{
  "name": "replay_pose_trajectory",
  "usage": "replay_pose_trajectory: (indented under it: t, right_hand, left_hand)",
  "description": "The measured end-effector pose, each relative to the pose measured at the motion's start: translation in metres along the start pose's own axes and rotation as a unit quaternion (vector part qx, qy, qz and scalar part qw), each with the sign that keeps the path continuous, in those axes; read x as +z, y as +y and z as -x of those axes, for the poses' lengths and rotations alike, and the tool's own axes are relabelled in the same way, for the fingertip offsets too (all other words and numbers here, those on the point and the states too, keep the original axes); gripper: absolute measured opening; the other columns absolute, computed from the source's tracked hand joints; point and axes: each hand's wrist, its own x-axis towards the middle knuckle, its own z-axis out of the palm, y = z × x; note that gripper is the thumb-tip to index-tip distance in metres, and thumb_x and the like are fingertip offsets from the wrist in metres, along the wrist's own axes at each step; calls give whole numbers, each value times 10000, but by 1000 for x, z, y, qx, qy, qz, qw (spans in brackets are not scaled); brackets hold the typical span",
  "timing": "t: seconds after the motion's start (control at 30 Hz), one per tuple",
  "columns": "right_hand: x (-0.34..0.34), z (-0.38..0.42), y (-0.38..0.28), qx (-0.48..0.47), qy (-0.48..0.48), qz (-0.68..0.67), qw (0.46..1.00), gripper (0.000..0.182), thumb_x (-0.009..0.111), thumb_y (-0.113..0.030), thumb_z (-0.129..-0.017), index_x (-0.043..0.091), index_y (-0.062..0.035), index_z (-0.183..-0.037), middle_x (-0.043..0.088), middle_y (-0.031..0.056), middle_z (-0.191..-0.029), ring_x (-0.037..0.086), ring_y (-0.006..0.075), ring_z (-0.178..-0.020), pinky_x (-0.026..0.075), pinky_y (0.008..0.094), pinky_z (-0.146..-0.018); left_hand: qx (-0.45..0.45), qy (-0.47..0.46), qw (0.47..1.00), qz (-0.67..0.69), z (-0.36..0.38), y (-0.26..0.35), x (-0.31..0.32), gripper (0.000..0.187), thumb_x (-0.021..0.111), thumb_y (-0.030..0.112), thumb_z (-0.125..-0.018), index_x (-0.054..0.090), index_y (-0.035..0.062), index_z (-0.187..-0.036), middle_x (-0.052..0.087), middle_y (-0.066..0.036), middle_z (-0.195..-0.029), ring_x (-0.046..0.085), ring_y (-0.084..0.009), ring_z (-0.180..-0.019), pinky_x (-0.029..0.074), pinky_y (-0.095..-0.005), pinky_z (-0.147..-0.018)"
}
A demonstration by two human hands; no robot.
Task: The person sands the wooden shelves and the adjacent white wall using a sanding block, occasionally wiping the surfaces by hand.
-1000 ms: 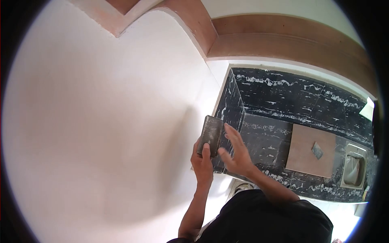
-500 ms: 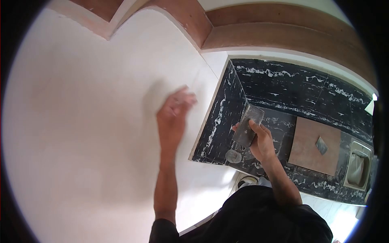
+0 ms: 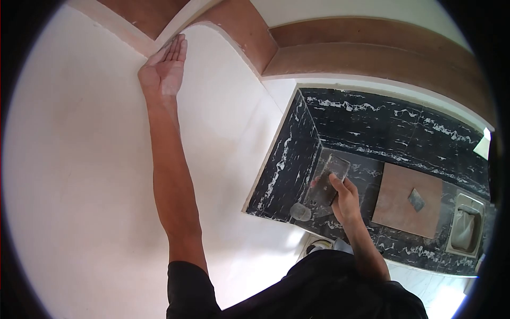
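My left hand (image 3: 166,69) is raised high at the upper left, palm toward me and fingers stretched out. Its fingertips lie along the pale edge (image 3: 139,49) of the brown recess, right beside the white wall (image 3: 79,159). Nothing shows in that palm. Lower down on the right, my right hand (image 3: 347,201) grips a dark grey, dusty rectangular block (image 3: 328,179), thumb on its face and fingers behind. The block is held over the black, white-veined counter (image 3: 366,183). A small round clear container (image 3: 300,212) stands near the counter's left corner.
A brown square board (image 3: 390,199) lies on the counter with a grey diamond-shaped piece (image 3: 416,200) on it. Farther right, a metal sink (image 3: 451,247) holds a pale bag-like item (image 3: 465,229). Brown shelving (image 3: 361,50) runs above the black tiled backsplash (image 3: 366,119).
My left hand has moved up and left from mid-wall to the edge of the recess, its fingers now straightened. The right hand still grips the block, slightly lower in view.
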Motion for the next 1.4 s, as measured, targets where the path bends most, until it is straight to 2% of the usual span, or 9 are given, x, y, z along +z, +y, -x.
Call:
replay_pose_trajectory:
  t: [0.27,0.37,0.4,0.43,0.47,0.57,0.67,1.17,1.4]
  right_hand:
    - [-22,-4,-18,-43,29,19,998,302,567,-192,-1041,600,69,-1189,700,174,-1064,707,299,-1030,591,435,-869]
    - [-24,-6,-17,-54,44,16,997,306,570,-200,-1041,605,72,-1176,701,179,-1070,708,297,-1023,594,430,-860]
    - [-24,-6,-17,-54,48,18,997,308,570,-201,-1041,605,74,-1176,701,180,-1072,708,295,-1021,596,428,-855]
    - [-24,-7,-17,-53,47,20,997,310,570,-202,-1041,604,75,-1177,701,181,-1072,708,294,-1019,597,427,-850]
    - [-25,-7,-17,-52,45,22,997,313,570,-203,-1041,604,76,-1179,701,182,-1073,709,292,-1018,598,425,-845]
    - [-25,-14,-9,-42,23,27,998,314,574,-208,-1045,593,67,-1195,702,176,-1076,709,280,-1013,599,419,-847]
    - [-21,-16,-3,-27,4,32,999,304,579,-212,-1051,580,44,-1216,702,160,-1078,709,260,-1006,595,413,-865]
    - [11,-28,31,13,-46,99,994,330,578,-241,-1051,580,41,-1224,705,152,-1047,719,251,-955,603,391,-831]
    - [22,-39,30,62,-46,66,995,346,518,-248,-1060,540,11,-1288,689,158,-1045,727,272,-960,622,395,-815]
  left_hand:
    - [36,-35,998,27,21,4,-11,565,430,-45,-980,207,-200,-1476,302,-338,-1528,326,-440,-1462,289,-517,-1249]
    - [71,26,992,-98,30,-8,-12,573,538,30,-964,331,-163,-1462,409,-304,-1492,350,-424,-1457,321,-514,-1221]
    - [121,10,938,-325,30,-18,-13,570,574,66,-950,384,-135,-1448,449,-280,-1473,362,-405,-1456,323,-515,-1213]
    - [165,-6,829,-534,30,-30,-16,567,611,102,-937,438,-106,-1434,489,-257,-1453,373,-385,-1455,324,-516,-1205]
    - [199,-20,673,-712,30,-39,-19,564,647,138,-923,491,-78,-1420,528,-233,-1434,384,-366,-1455,326,-517,-1198]
    - [368,-111,188,-904,21,-46,-29,555,696,247,-891,590,6,-1379,587,-160,-1412,406,-300,-1451,309,-516,-1191]
    - [380,-119,51,-916,6,-29,-36,593,699,320,-886,591,26,-1390,545,-129,-1478,412,-257,-1446,284,-511,-1203]
    - [358,-93,27,-928,57,7,-29,632,691,392,-905,561,60,-1426,523,-103,-1509,445,-218,-1424,322,-514,-1181]
    - [358,-57,114,-925,84,6,-26,570,678,336,-924,563,49,-1403,555,-131,-1451,466,-272,-1400,329,-536,-1172]
